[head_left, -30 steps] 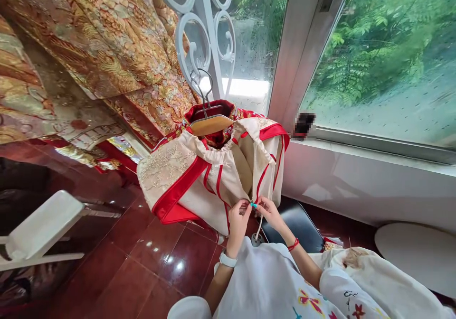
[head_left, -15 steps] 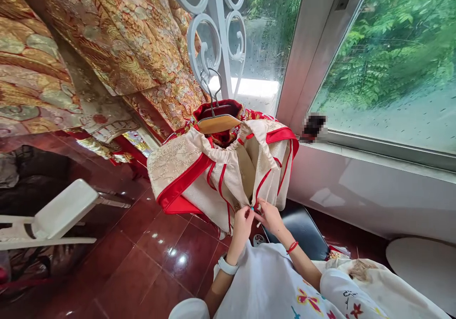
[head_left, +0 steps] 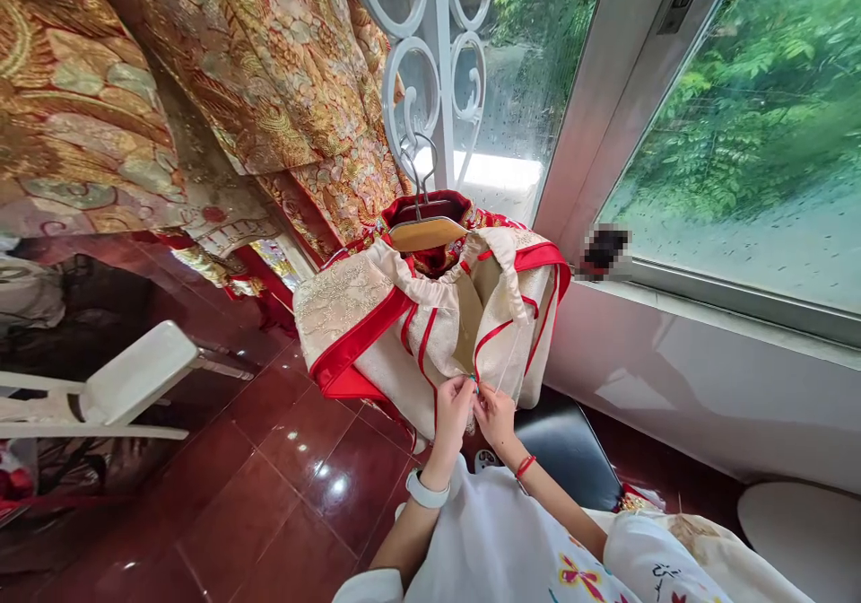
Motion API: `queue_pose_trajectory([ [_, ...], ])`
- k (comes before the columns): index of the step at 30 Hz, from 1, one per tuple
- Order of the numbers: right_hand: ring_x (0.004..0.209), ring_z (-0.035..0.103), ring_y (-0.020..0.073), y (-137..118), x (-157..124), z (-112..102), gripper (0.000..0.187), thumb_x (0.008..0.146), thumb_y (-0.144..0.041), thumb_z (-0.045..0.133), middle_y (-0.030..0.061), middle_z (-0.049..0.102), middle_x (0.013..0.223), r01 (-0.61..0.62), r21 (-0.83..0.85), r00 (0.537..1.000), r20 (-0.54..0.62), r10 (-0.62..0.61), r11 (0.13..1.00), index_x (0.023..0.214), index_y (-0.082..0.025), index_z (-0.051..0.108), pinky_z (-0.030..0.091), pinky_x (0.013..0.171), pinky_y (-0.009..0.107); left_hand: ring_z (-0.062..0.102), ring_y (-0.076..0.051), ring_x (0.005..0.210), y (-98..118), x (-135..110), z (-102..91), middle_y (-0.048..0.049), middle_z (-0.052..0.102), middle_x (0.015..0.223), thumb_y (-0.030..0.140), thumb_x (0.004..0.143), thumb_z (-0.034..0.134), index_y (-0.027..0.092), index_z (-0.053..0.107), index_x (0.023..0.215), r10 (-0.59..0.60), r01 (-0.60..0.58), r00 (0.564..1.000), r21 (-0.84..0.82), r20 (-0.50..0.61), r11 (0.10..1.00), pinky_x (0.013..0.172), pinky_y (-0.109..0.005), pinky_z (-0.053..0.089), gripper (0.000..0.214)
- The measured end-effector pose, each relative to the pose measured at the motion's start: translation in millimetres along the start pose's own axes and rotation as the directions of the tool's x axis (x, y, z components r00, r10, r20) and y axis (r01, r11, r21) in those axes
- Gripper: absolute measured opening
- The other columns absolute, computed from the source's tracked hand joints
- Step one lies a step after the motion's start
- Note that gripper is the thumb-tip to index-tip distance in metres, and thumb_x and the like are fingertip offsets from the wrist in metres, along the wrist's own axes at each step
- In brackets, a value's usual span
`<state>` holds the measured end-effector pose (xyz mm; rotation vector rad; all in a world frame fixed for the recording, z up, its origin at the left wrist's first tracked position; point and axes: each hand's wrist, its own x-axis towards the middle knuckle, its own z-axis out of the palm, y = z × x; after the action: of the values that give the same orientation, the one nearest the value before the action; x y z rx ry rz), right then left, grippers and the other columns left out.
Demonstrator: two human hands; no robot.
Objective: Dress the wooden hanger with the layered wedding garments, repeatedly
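Note:
A cream jacket (head_left: 355, 291) with red trim and gold embroidery hangs in front of me on a wooden hanger (head_left: 429, 233), its front parted at the top. At the lower end of that opening, my left hand (head_left: 453, 413) pinches the jacket's front edge with thumb and forefinger together. Close against it, my right hand (head_left: 496, 416) is closed on the other front edge. A tiny teal spot shows between the fingertips, too small to name. The fingers hide the point where the edges meet. Behind the cream jacket, a red embroidered garment (head_left: 464, 204) shows its collar.
Gold and red embroidered garments (head_left: 282, 65) hang at the left. A white chair (head_left: 138, 374) lies left over the red tiled floor (head_left: 296, 486). A black seat (head_left: 569, 446) stands beyond my right arm, below the window ledge (head_left: 713, 311). White scrolled ironwork (head_left: 442, 74) rises behind the hanger.
My right hand has drawn in lower and nearer to my left hand at the jacket's front edges. The view has shifted slightly, moving the jacket rightward in the picture.

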<state>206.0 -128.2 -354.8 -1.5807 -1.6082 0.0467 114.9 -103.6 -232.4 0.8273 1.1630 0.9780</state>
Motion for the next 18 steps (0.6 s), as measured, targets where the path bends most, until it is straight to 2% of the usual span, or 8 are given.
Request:
queue_pose_trajectory([
  [4, 0.052, 0.052, 0.0137, 2.4, 1.8, 8.0, 0.030, 0.096, -0.022, 0.045, 0.0023, 0.062, 0.062, 0.025, 0.003, 0.996, -0.083, -0.025, 1.000, 0.070, -0.019, 0.060, 0.035, 0.057, 0.025, 0.021, -0.004, 0.047, 29.9, 0.8, 4.7, 0.0102, 0.027, 0.049, 0.046, 0.066, 0.070, 0.021, 0.036, 0.052, 0.104, -0.103, 0.994, -0.010, 0.023, 0.995, 0.044, -0.019, 0.020, 0.044],
  [12, 0.049, 0.044, 0.0125, 3.3, 2.0, 24.7, 0.037, 0.095, -0.019, 0.040, 0.0008, 0.054, 0.056, 0.024, 0.029, 0.983, -0.183, -0.018, 0.999, 0.060, -0.021, 0.052, 0.033, 0.054, 0.027, 0.021, -0.003, 0.045, 111.3, 11.9, 27.7, 0.0097, 0.028, 0.050, 0.045, 0.065, 0.075, 0.020, 0.039, 0.052, 0.256, -0.247, 0.957, -0.083, 0.138, 0.965, 0.042, -0.018, 0.016, 0.046],
  [15, 0.049, 0.043, 0.0124, 1.6, 5.0, 30.1, 0.038, 0.095, -0.018, 0.040, 0.0007, 0.052, 0.055, 0.023, 0.026, 0.978, -0.209, -0.017, 0.999, 0.059, -0.021, 0.052, 0.033, 0.054, 0.026, 0.020, -0.003, 0.046, 128.2, 11.6, 37.4, 0.0095, 0.029, 0.052, 0.044, 0.066, 0.074, 0.020, 0.039, 0.053, 0.298, -0.282, 0.947, -0.130, 0.121, 0.951, 0.042, -0.018, 0.016, 0.045],
  [18, 0.049, 0.043, 0.0123, -0.8, 11.5, 33.1, 0.040, 0.096, -0.019, 0.040, 0.0005, 0.051, 0.054, 0.029, 0.022, 0.973, -0.230, -0.023, 0.999, 0.058, -0.021, 0.051, 0.033, 0.053, 0.026, 0.020, -0.003, 0.046, 132.2, 12.7, 42.4, 0.0094, 0.029, 0.053, 0.041, 0.069, 0.070, 0.020, 0.038, 0.055, 0.319, -0.306, 0.945, -0.149, 0.074, 0.940, 0.043, -0.019, 0.017, 0.040],
])
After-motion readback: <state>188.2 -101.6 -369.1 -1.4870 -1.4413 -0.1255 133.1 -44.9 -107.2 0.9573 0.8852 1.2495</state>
